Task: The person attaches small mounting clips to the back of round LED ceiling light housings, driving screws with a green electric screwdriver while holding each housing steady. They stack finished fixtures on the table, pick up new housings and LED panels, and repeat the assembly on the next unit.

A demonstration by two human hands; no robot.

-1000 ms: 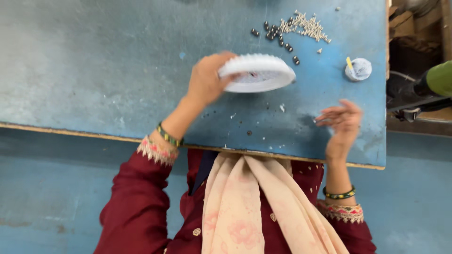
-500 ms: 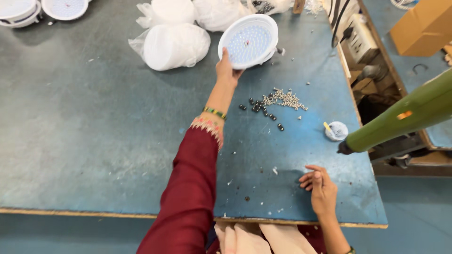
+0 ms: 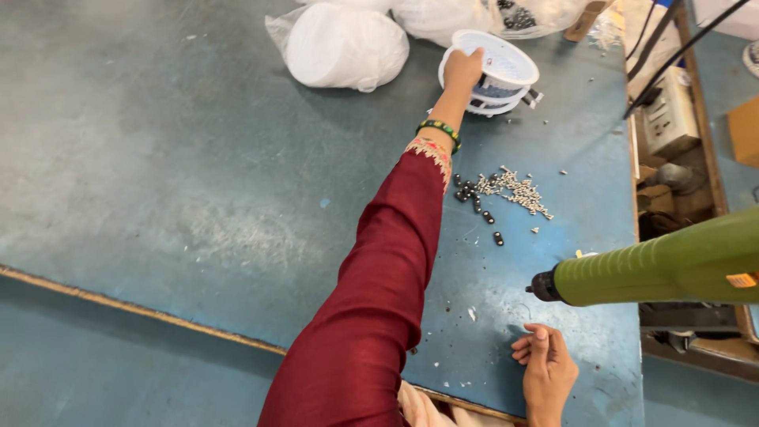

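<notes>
Reaching far, left hand (image 3: 462, 67) grasps the white disc (image 3: 494, 63) atop a stack; right hand (image 3: 545, 368) rests loosely curled, holding nothing, on the worktop (image 3: 198, 158).

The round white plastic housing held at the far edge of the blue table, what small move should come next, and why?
Probably lower the round white plastic housing and release it: the left hand holds its rim over a similar white piece, arm fully stretched. The right hand rests empty on the blue table.
</notes>
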